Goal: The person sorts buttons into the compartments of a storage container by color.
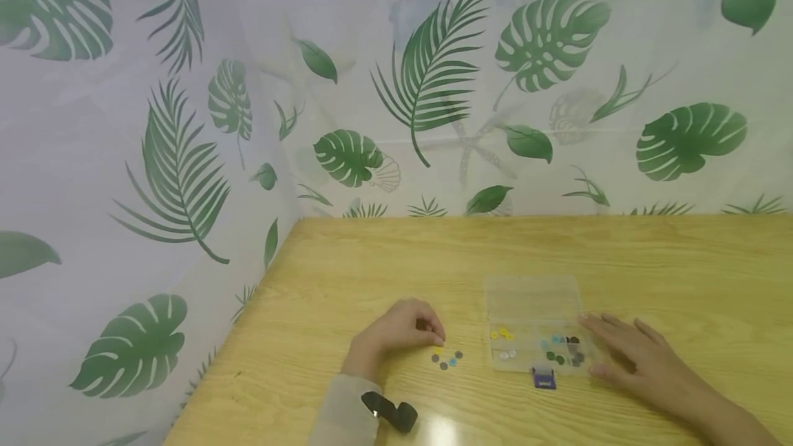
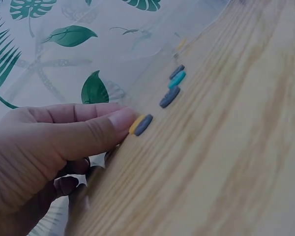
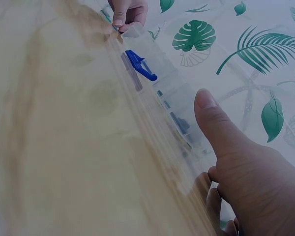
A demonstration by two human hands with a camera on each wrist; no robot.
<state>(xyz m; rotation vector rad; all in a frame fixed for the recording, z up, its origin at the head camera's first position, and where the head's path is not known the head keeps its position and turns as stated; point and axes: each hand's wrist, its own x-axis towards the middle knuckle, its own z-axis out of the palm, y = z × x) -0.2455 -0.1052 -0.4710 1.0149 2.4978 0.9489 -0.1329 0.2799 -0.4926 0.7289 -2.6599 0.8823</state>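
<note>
In the head view my left hand [image 1: 399, 329] is bent over the table, thumb and fingertip together at a small yellow button [image 2: 135, 124]. A grey button [image 2: 143, 125] lies against the yellow one. Further along the curved row come another grey button [image 1: 443, 366], a blue button [image 1: 453, 362] and one more grey button [image 1: 458, 354]. My right hand [image 1: 641, 363] rests by the right side of a clear compartment box [image 1: 520, 367], fingers extended and thumb apart. Whether it presses the box is hard to tell.
The box's clear lid [image 1: 533, 298] lies back, away from me. Inside, yellow buttons [image 1: 503, 332], green buttons [image 1: 555, 358] and dark buttons [image 1: 573, 341] sit in separate compartments. A blue-purple latch [image 1: 544, 380] hangs at the front. Leaf-printed cloth [image 1: 446, 184] borders the wooden table [image 1: 384, 260].
</note>
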